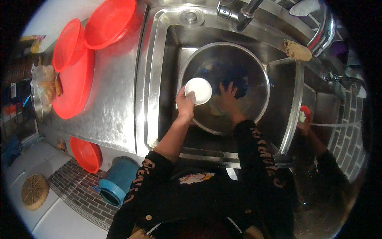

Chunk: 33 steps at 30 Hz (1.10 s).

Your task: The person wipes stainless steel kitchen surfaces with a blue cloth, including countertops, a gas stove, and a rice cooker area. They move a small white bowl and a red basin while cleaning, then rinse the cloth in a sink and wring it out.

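Observation:
A small round white dish [202, 88] is pinched at its near left edge by my left hand [185, 102], thumb on its inside. Dish and hand are over the left part of a large round metal basin [266, 74], which sits in a stainless steel sink [276, 89]. My right hand [228, 95] is inside the basin with its fingers spread, and nothing shows in its grasp. The basin's contents are dark and hard to make out.
Red plastic basins [112, 25] stand on the metal counter [113, 89] at left. A faucet [243, 18] rises behind the sink. A rolled brown cloth [297, 50] lies by the divider. Another person's hand [303, 127] is at the right sink. A blue bucket [119, 176] stands below.

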### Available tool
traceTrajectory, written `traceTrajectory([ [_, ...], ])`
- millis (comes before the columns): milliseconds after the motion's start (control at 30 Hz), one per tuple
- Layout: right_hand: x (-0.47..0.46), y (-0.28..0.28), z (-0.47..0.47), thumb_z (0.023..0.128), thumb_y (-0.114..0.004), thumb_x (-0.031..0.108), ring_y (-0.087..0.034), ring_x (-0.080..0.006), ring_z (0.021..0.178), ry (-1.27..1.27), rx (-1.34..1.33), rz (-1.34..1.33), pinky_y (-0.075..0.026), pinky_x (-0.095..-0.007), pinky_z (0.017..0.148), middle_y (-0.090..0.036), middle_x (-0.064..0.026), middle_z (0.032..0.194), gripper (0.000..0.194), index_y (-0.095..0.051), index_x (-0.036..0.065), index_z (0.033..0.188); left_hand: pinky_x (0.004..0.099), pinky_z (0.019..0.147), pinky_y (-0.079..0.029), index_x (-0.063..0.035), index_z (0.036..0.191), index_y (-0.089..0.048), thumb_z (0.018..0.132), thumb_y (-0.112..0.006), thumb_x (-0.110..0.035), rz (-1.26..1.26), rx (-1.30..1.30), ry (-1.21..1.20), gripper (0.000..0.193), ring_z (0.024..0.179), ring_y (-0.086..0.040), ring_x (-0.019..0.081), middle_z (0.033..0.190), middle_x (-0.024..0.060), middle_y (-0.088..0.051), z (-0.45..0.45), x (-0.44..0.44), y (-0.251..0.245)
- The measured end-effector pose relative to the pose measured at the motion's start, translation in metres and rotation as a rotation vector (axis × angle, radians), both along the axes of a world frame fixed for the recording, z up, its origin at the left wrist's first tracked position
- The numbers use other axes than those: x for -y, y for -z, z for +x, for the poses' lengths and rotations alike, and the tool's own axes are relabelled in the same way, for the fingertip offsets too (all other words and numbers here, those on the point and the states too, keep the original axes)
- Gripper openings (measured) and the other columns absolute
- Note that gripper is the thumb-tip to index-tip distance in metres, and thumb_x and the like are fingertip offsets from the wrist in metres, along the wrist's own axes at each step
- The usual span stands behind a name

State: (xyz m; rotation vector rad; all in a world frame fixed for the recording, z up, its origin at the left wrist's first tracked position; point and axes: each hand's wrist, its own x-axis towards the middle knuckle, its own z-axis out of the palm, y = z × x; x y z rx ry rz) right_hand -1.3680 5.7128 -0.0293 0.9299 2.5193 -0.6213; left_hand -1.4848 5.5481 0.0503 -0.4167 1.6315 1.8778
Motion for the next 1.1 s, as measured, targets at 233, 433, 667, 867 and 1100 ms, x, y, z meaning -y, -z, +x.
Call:
traceTrajectory([
  [233, -0.005, -0.026, 0.022, 0.075, -0.079, 0.029, -0.06, -0.0397, 0.106, -0.088, -0.085, -0.408, -0.05, -0.0454, 0.09, -0.058, -0.0244, 0.125, 0.065, -0.054, 0.008, 0.131, 0.0307, 0.072, -0.053, -0.0024, 0.114, -0.061, 0.085, -0.058, 0.004, 0.033, -0.106, -0.003, 0.029, 0.087, -0.062, 0.0144, 0.101, 0.0053, -0.067, -0.008, -0.003, -0.035],
  [433, -0.05, -0.048, 0.016, 0.079, -0.074, 0.028, -0.06, -0.0271, 0.11, 0.326, -0.35, -0.752, -0.048, -0.0402, 0.09, -0.064, -0.0181, 0.118, 0.055, -0.057, 0.003, 0.125, 0.0296, 0.086, -0.05, -0.0006, 0.122, -0.059, 0.088, -0.058, 0.002, 0.089, -0.224, 0.09, 0.034, 0.096, -0.062, 0.0141, 0.108, 0.0066, -0.067, -0.036, 0.018, -0.088],
  [667, -0.044, -0.04, 0.046, 0.089, -0.056, 0.043, -0.061, -0.0418, 0.103, -0.418, 0.171, -0.082, -0.049, -0.0517, 0.086, -0.062, -0.0271, 0.112, 0.057, -0.053, 0.005, 0.131, 0.032, 0.088, -0.051, -0.0002, 0.128, -0.055, 0.082, -0.058, 0.008, 0.088, -0.245, 0.037, 0.047, 0.099, -0.063, 0.0175, 0.113, 0.0087, -0.066, -0.067, 0.048, -0.127],
  [867, -0.049, -0.049, 0.066, 0.083, -0.063, 0.034, -0.059, -0.0399, 0.108, -0.067, 0.181, 0.042, -0.047, -0.0506, 0.089, -0.062, -0.019, 0.119, 0.049, -0.057, 0.012, 0.126, 0.0341, 0.086, -0.052, -0.0014, 0.126, -0.058, 0.084, -0.059, 0.003, -0.109, -0.463, -0.058, 0.042, 0.097, -0.064, 0.0192, 0.109, 0.0096, -0.067, -0.134, 0.103, -0.138],
  [1100, -0.045, -0.061, 0.063, 0.087, -0.062, 0.028, -0.061, -0.039, 0.105, -0.13, 0.109, 0.062, -0.048, -0.0519, 0.086, -0.063, -0.0191, 0.115, 0.045, -0.057, 0.01, 0.128, 0.0383, 0.092, -0.049, -0.0038, 0.125, -0.06, 0.075, -0.065, -0.005, -0.623, -0.679, 0.063, 0.05, 0.103, -0.065, 0.0315, 0.111, 0.0206, -0.067, -0.207, 0.156, -0.139],
])
